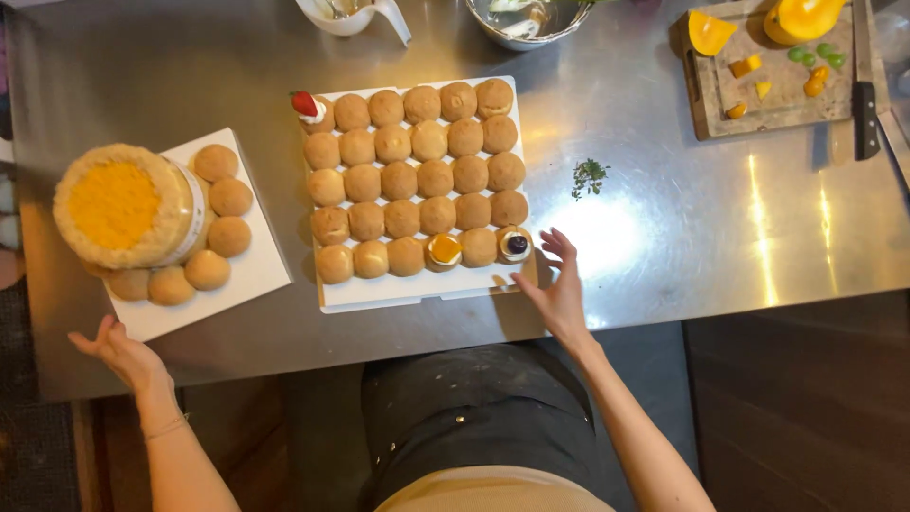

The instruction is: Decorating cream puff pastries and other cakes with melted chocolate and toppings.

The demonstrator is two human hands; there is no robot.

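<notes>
Both hands hover open-palmed, holding nothing. Right hand (557, 284) touches the white tray (417, 289) of buns at its near right corner, long axis running away from it. Left hand (118, 349) sits just below the small board (248, 275); bowls are cut off at the tabletop (664, 237) far edge.

A white rectangular tray (417, 289) lies flat on the table, packed with rows of round golden buns; one corner bun carries a strawberry (304, 103); two front-row buns carry an orange topping (444, 249) and a dark berry (517, 245).
</notes>
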